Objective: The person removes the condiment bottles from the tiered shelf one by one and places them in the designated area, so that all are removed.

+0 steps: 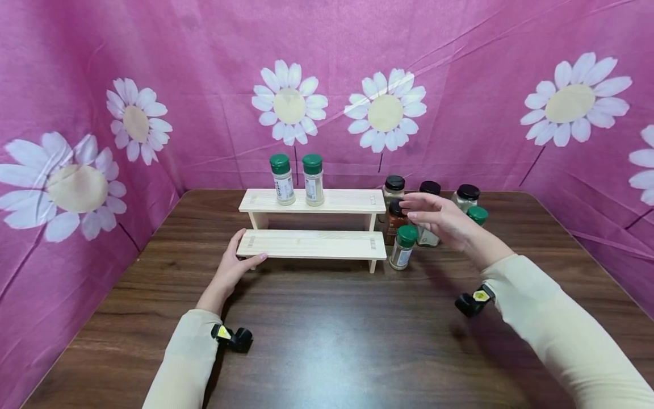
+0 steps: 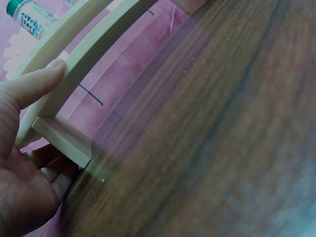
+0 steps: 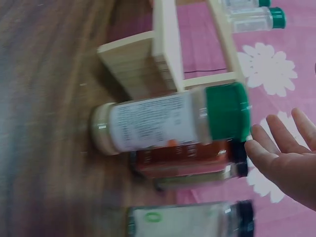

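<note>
A two-tier pale wooden spice rack (image 1: 311, 244) stands on the table. My left hand (image 1: 235, 265) grips the left end of its lower tier, thumb on the front edge and fingers around the side, as the left wrist view also shows. Two green-capped spice jars (image 1: 314, 180) stand on the upper tier. Over the jars at the right hovers my right hand (image 1: 441, 218), fingers extended and holding nothing. Closest to the rack's right end is a green-capped spice jar (image 1: 402, 248), upright on the table. In the right wrist view, the fingertips appear close to its green cap (image 3: 228, 111).
Behind that jar are a red-brown jar with a black cap (image 1: 394, 221) and several other jars, including a black-capped one (image 1: 466, 196) and a green-capped one (image 1: 477, 215). A pink cloth with white daisies (image 1: 214, 113) hangs behind the dark wooden table (image 1: 327, 329).
</note>
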### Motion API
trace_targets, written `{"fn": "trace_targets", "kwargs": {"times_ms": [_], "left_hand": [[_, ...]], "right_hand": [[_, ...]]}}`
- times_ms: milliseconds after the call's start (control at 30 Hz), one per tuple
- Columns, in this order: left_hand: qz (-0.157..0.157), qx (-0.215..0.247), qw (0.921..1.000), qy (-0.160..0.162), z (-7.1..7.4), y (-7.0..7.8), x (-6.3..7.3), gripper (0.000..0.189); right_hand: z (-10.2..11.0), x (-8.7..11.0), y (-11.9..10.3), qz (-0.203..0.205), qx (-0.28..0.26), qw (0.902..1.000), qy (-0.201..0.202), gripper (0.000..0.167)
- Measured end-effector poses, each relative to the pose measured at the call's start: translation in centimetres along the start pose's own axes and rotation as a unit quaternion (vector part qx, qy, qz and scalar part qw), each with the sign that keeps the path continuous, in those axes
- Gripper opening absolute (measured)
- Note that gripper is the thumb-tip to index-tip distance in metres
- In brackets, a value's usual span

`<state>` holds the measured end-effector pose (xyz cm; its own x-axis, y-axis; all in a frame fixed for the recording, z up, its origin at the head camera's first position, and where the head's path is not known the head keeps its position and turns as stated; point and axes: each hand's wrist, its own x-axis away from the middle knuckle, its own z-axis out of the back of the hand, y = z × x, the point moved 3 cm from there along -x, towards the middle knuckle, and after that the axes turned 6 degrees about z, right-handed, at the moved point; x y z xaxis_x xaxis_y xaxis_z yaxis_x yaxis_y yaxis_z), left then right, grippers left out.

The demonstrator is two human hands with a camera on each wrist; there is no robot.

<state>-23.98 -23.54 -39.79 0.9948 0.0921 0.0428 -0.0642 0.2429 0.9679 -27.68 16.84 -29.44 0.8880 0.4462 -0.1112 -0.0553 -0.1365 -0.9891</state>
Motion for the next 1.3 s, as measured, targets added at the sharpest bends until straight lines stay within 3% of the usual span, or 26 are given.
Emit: {"fn": "trace_targets", "kwargs": {"times_ms": [233,500,1067,1300], "left_hand": [[-0.001,0.0,1.0,0.002,0.0,0.0,0.0,0.082],[-0.003,0.004,1.0,0.002,0.1,0.0,-0.1,0.082],[0.008,-0.007,0.9999,0.0,0.0,-0.1,0.1,0.083],[0.02,0.01,0.9997,-0.007,-0.1,1.0,0.7,0.082]], "right_hand": [[-0.9,-1.4,-2.4,0.01,0.03,0.9995,-0.004,0.042],[-1.9,-3.5,-3.8,0.009,0.046,0.9988,0.014,0.051],[-5.3,-7.3,-4.3,0.029,0.075,0.9967,-0.002,0.051],[-7.1,-8.6,-3.9,0.029,0.071,0.997,0.007,0.05]]}}
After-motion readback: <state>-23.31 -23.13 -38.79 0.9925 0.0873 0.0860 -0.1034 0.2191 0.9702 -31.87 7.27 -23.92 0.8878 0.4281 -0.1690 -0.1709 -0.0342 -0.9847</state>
